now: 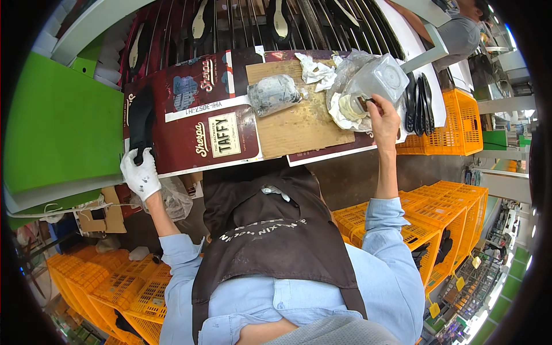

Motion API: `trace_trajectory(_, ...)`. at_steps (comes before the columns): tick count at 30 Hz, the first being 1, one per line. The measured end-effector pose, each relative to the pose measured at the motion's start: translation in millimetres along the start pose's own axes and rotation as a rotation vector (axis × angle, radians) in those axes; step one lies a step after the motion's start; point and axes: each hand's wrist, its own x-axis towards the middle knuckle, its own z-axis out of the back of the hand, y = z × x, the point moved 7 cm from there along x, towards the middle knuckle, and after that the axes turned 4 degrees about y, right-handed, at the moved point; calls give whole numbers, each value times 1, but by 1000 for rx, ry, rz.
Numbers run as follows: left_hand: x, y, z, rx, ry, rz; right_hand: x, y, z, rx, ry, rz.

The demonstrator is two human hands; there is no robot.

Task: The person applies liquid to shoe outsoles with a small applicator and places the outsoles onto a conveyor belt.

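Judging by what lies about, the work looks partway along; pale-faced pieces (280, 23) rest along the far dark rods (244, 23), perhaps already dealt with; plain black parts (411, 103) fan out at the right, perhaps waiting; a long black piece (142, 115) at the left shows no pale face, so seems unfinished; the gloved left hand (141, 175) is clamped around its near end, the rest reaching away to the far side; the bare right hand (384, 118) pinches a small dark item (364, 102) beside a tilted clear tub (388, 75), well apart from that piece.
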Motion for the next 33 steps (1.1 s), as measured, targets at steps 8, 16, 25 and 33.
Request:
trace_trajectory(8, -39, -11, -24, -474, 106, 175, -16, -13, 3, 316, -24, -9)
trace_trajectory(16, -78, -11, -79, -1524, 698, 1067, -21, -15, 0, 508, -20, -36)
trace_trajectory(25, -86, -87, -60, -1699, 935, 809, -22, -6, 2, 346, -100, 30)
trace_trajectory(33, -120, -186, -45, -1717, 1348, 669, -19, -9, -7, 44, -38, 71)
